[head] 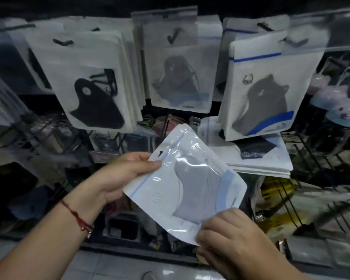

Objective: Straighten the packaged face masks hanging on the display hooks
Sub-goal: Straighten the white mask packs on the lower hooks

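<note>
I hold one packaged grey mask (187, 184) off its hook, below the hanging packets (93, 83), my left hand (121, 174) pinching its top edge beside the hang hole (160, 153) and my right hand (228, 237) gripping the bottom corner. Best to level it and thread that hole squarely onto a hook (173, 36). Printing is too blurred to read.

— What is worn on the arms?
— Both forearms are bare, no sleeves. The left hand (117, 176) has a thin red string bracelet (77, 216) at the wrist, knotted toward seven o'clock. The right hand (232, 237) wears nothing
</note>
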A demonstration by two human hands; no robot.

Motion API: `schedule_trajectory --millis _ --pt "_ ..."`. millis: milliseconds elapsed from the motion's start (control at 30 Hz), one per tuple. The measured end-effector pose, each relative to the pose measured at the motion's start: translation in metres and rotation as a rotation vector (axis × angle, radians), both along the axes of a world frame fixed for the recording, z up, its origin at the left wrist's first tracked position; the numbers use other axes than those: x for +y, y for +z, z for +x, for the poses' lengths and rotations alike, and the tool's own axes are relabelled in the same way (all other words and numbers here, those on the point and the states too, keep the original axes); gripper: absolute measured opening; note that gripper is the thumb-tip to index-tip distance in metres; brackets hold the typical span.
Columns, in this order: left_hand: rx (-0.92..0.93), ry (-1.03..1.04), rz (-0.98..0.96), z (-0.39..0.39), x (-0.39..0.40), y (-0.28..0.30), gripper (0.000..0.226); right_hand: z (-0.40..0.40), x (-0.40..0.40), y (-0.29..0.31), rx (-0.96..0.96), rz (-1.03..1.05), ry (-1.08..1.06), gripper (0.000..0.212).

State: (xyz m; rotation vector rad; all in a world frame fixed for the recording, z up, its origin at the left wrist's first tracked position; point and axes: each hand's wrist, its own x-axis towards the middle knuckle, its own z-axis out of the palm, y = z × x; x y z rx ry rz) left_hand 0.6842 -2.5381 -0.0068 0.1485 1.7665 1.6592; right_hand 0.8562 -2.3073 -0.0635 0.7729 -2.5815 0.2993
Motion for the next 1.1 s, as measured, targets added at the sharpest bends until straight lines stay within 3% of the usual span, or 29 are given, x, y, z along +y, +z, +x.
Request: schedule_trajectory --millis 133,400,500,733,867,1000,1100 --pt "0.136 -0.086 -0.042 -0.001 -0.006 0.013 0.042 -0.012 -0.014 0.007 -0.166 -0.018 -0.055 0.035" --pt "0.375 -0.265 -0.112 -0.009 -0.017 0.045 0.012 -0.066 -0.04 0.053 0.015 -0.06 -0.295 0.067" --pt "0.426 -0.331 -0.107 -0.016 -0.027 0.059 0.015 -0.082 -0.049 0.073 0.116 -0.035 -0.324 0.062" --pt "0.515 -0.415 -0.117 -0.037 -0.038 0.079 0.017 -0.108 -0.053 0.113 0.343 0.014 -0.297 0.023" --pt "0.563 -0.468 -0.062 -0.048 -0.039 0.092 0.016 -0.105 -0.059 0.129 0.308 0.056 -0.351 0.016" --pt "0.585 -0.507 -0.037 -0.061 -0.037 0.106 0.027 -0.099 -0.066 0.145 0.154 0.043 -0.436 0.008" --pt "0.667 -0.505 -0.07 -0.065 -0.029 0.115 0.019 -0.099 -0.074 0.151 0.074 0.035 -0.497 0.016"
